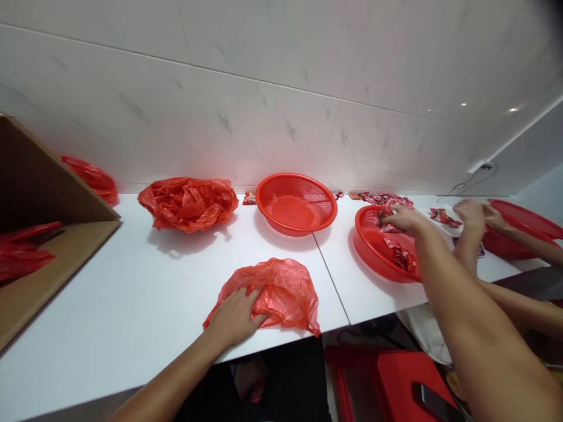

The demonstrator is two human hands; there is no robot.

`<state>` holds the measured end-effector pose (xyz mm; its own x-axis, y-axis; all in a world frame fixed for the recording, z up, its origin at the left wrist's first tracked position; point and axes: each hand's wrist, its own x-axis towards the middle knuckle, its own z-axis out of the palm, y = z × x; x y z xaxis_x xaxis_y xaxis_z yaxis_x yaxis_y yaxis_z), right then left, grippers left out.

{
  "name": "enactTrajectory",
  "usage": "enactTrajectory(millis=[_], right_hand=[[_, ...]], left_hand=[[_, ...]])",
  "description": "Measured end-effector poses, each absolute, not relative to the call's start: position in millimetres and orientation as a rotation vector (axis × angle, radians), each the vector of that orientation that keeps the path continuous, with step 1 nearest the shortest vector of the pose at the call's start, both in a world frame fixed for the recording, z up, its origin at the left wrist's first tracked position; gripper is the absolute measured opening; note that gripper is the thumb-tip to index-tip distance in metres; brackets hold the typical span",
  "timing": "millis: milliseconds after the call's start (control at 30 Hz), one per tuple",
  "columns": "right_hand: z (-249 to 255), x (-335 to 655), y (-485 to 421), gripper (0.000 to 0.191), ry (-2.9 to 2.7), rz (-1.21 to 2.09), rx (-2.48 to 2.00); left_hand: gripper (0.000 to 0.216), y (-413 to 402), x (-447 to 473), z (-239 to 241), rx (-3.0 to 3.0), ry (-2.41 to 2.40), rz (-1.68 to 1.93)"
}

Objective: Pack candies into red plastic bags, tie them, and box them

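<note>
My left hand (237, 316) grips the near side of a crumpled red plastic bag (288, 281) lying near the table's front edge, its fingers partly hidden in the folds. My right hand (402, 218) is over a red mesh basket (367, 252) on the right, fingers closed around small red wrapped packets (386, 215). More red packets (398, 253) lie in that basket, partly covered by my forearm. A second red mesh basket (290, 212) stands near the wall with nothing visible inside.
A pile of red plastic bags (189, 205) sits at the back left, beside an open cardboard box (57, 264) holding red bags. Another person's hands (470, 212) work at the right by a red basin (505, 240). A phone (437, 401) rests on a red stool (407, 375).
</note>
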<state>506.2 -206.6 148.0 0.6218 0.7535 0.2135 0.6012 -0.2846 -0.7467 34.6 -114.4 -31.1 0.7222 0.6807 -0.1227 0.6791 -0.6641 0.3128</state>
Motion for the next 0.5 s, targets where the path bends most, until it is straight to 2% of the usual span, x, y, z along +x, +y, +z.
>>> enactTrajectory(millis=[67,133,233,300,367,500], right_hand=[[161,486,-213,0.015,-1.077,0.411,-1.920],[157,435,-224,0.032,-1.184,0.669,-1.734],[115,326,-231,0.034,-1.697,0.950,-1.300],[76,263,-223,0.035,-1.942,1.029,-1.198],[44,228,-207,0.030,-1.967,1.004,-1.450],[17,223,-172,0.019,-1.800,0.670,-1.937]], left_hand=[[0.075,-117,37,-29,2.591,1.074,0.012],[0.076,-119,42,-27,2.586,1.105,0.022],[0.081,-118,50,-18,2.598,1.118,0.001],[0.082,-115,50,-7,2.639,1.055,-0.016],[0.085,-111,44,4,2.678,0.958,-0.053],[0.120,-109,20,15,2.647,0.735,-0.282]])
